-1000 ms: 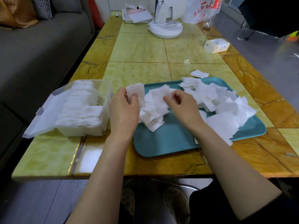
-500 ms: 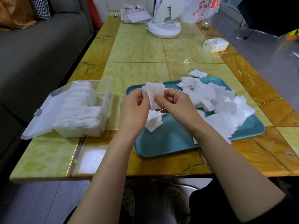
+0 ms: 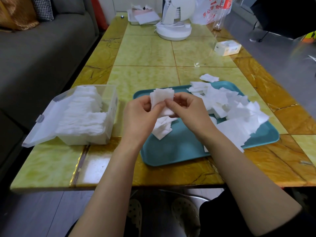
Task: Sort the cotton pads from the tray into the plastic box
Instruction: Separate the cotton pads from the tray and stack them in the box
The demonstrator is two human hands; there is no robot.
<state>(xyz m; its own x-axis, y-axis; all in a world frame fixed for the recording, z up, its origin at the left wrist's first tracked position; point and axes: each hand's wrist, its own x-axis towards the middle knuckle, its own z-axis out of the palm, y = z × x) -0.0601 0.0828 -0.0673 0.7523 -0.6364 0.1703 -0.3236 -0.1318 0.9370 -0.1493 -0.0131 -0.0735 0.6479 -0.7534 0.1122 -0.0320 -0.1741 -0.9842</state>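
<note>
Hands now raised together above the near-left part of the teal tray (image 3: 179,151), no longer down among the pads as a second ago. Left hand (image 3: 138,120) and right hand (image 3: 186,110) both pinched on one small stack of cotton pads (image 3: 162,101), thumbs and fingertips closed on its edges, squaring it upright. Gathered from the small heap (image 3: 162,127) beneath, now visibly thinner than a second ago. Larger loose pile (image 3: 236,113) spread across the right half of the tray, untouched, plus one stray pad (image 3: 209,77) lying on the tabletop just beyond the far rim. Clear plastic box (image 3: 95,117) to the left, lid (image 3: 42,120) hinged open outward, already packed with rows of pads but with a gap at its right end. Probably mid-cycle: stack aligned, ready to carry left and slot into that gap. Plenty left to sort. Risk of loose edges fanning out if the pinch slackens in transit.
</note>
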